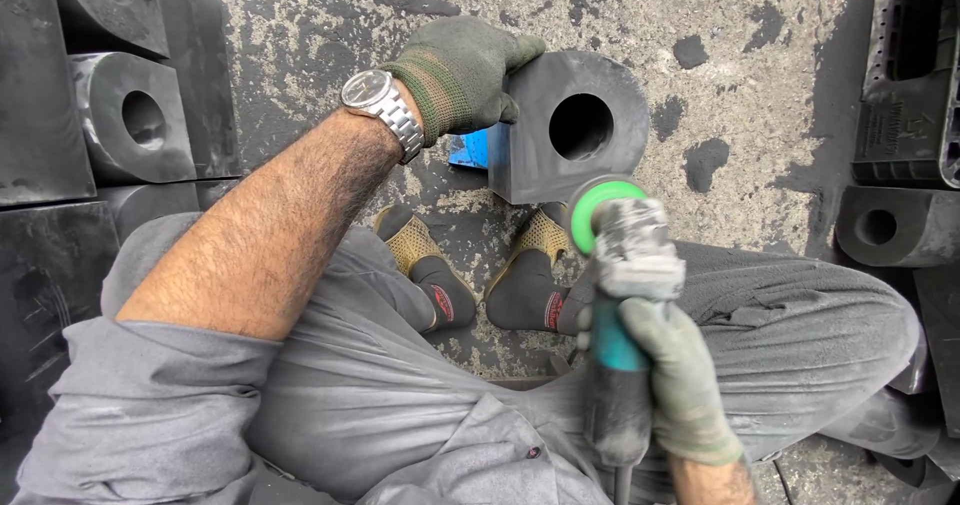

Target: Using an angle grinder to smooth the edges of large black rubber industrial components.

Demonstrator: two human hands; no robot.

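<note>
Black rubber formed the block (565,130) at the centre of the view: a squared piece with one rounded end and a round hole through its face, which stood on the stained concrete floor (330,25) just beyond the person's feet. The left hand (460,70), in a worn green glove, lay over the block's upper left corner with the fingers curled together across the top edge, a hold that appeared to brace the piece against sliding. A metal wristwatch (382,105) sat on that wrist below the glove cuff. The right hand (680,375), also gloved, was wrapped tight around the body of a dusty angle grinder (625,305), fingers closed about its teal barrel. The grinder's head and green guard (598,205) pointed at the lower right edge of the block; whether the disc touched the rubber could not be told. A blue object (470,150) showed partly beneath the left hand, beside the block. The person sat low with knees apart and both shoes (480,275) set close to the block, which kept the piece within easy reach of both arms. More blocks (130,115) of the same shape were stacked at the left, and another (890,227) lay at the right under a black plastic crate (910,75).
</note>
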